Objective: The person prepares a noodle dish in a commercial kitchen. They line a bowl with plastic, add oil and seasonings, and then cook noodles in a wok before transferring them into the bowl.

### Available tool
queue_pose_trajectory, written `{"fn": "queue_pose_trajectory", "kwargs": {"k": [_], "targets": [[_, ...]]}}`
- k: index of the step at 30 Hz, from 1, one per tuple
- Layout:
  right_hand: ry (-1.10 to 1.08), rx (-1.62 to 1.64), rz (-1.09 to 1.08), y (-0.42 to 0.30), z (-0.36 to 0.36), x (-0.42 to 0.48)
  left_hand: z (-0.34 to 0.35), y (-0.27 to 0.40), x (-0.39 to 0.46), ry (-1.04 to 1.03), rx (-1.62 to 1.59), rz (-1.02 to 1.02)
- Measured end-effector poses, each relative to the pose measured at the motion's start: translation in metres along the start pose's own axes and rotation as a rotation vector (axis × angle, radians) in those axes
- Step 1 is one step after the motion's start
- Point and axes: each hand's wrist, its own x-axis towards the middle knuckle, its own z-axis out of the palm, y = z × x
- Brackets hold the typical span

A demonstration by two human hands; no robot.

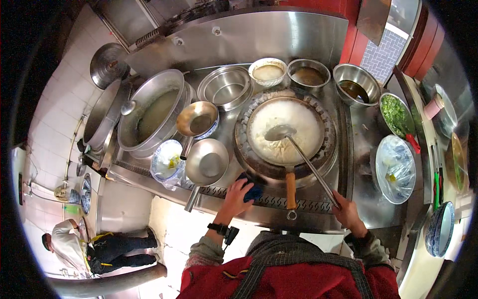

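Note:
My right hand (347, 213) grips the end of a long metal ladle handle (312, 166). The ladle's bowl (280, 133) rests in pale, foamy liquid (295, 116) inside a wok that sits on the round burner (242, 157). The wok's wooden handle (291, 190) points towards me, between my hands. On the stove's front edge, my left hand (238, 196) lies on a dark blue cloth (252, 190), its fingers spread and bent over it. Whether the fingers grip the cloth is unclear.
Left stand a large metal basin (129, 138), two long-handled pans (207, 159) (186, 116) and a plastic-covered bowl (164, 160). Behind the burner are bowls of liquid (268, 71). Chopped greens (396, 114) and a plastic-covered dish (396, 168) are at right. Another person (71, 243) stands lower left.

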Motion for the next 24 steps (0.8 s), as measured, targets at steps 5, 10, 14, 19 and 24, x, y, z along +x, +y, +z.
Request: {"fn": "queue_pose_trajectory", "kwargs": {"k": [5,10,14,19,24], "targets": [[0.071,0.042,-0.086,-0.005,-0.018,-0.020,0.021,0.001,-0.013,0.117,-0.055,0.086],[-0.073,0.006,0.102,0.000,-0.017,-0.026,0.012,-0.005,0.003,0.059,-0.121,0.125],[-0.076,0.249,0.327,-0.023,-0.019,-0.034,-0.028,-0.015,0.006,0.213,-0.262,0.128],[-0.109,0.124,0.337,-0.051,-0.017,-0.015,-0.112,-0.094,0.006,0.680,-0.122,-0.116],[-0.129,0.336,0.515,-0.083,-0.017,-0.009,-0.127,-0.166,0.024,0.614,-0.750,-0.580]]}}
